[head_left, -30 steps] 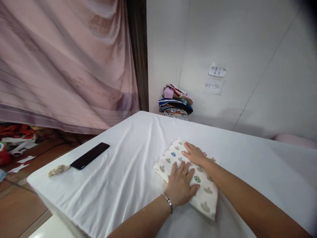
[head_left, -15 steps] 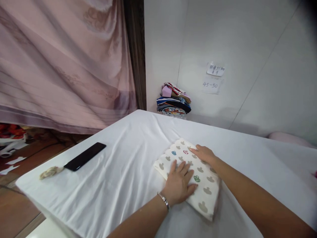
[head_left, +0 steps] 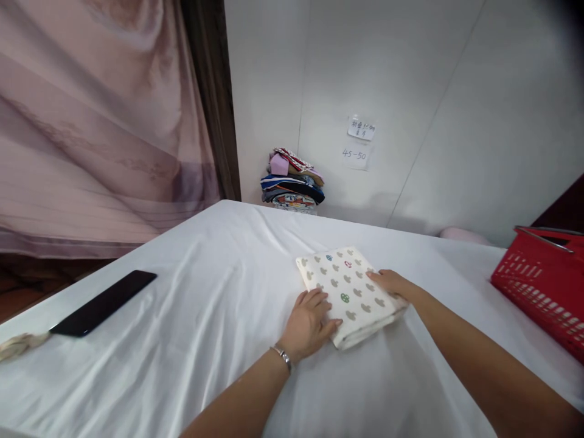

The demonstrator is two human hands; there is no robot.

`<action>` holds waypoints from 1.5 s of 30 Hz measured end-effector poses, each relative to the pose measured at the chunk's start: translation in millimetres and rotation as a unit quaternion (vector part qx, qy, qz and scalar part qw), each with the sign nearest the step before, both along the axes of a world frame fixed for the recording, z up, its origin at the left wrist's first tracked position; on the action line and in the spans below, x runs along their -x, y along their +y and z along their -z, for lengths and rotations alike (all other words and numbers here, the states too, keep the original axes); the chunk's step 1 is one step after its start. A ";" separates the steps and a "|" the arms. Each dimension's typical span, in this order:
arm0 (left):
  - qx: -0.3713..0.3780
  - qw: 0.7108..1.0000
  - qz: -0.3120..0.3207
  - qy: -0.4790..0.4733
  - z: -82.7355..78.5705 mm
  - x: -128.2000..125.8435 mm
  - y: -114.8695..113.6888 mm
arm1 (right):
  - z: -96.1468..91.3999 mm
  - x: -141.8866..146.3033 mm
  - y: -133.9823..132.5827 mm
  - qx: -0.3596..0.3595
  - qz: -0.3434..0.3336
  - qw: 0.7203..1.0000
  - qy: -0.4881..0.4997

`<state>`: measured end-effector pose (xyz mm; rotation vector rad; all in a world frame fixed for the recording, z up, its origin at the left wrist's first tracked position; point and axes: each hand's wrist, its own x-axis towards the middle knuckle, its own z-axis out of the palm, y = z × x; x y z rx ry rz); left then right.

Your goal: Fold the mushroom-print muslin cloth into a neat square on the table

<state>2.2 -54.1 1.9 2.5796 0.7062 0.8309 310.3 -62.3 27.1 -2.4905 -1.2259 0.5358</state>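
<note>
A folded white cloth (head_left: 347, 289) with grey mushroom shapes and a few coloured ones lies flat on the white-covered table (head_left: 219, 292). On its near left edge rests my left hand (head_left: 308, 325), palm down and fingers apart, with a silver bracelet at the wrist. My right hand (head_left: 395, 285) grips the cloth's right edge, its thumb side on top. The other fingers of that hand are partly hidden by the edge. Stacked layers show along the cloth's near side.
A black phone (head_left: 104, 304) with a beige strap lies on the left of the table. Behind the far edge stands a stack of folded fabrics (head_left: 292, 182) by the wall. At the right is a red plastic basket (head_left: 542, 283). A pink curtain (head_left: 91, 121) hangs on the left.
The cloth has been turned on the table. My left hand has shifted from its top to its near left edge, and my right hand now holds its right edge. The view swung right, revealing the basket.
</note>
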 end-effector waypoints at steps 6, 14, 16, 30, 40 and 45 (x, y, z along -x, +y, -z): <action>-0.009 0.999 0.040 0.013 -7.4 -0.1 -8.7 | -4.5 6.3 -45.4 0.023 -0.019 0.991 0.132; -0.002 0.999 0.034 0.001 -15.9 3.6 -2.9 | 2.3 23.8 -81.3 0.006 -0.020 0.991 0.129; -0.013 0.999 0.050 0.007 -16.7 1.3 -9.4 | -1.7 27.8 -86.2 -0.007 -0.033 0.998 0.061; -0.028 0.994 0.097 0.032 -14.8 -5.2 -20.8 | 20.5 62.2 -114.0 -0.129 -0.323 0.930 -0.116; -0.072 0.993 0.063 0.069 -10.5 -9.2 -23.2 | 7.1 79.6 -128.2 -0.229 -0.389 0.881 -0.140; -0.093 0.992 0.058 0.070 -9.7 -10.4 -24.4 | 14.4 81.8 -128.9 -0.240 -0.392 0.878 -0.132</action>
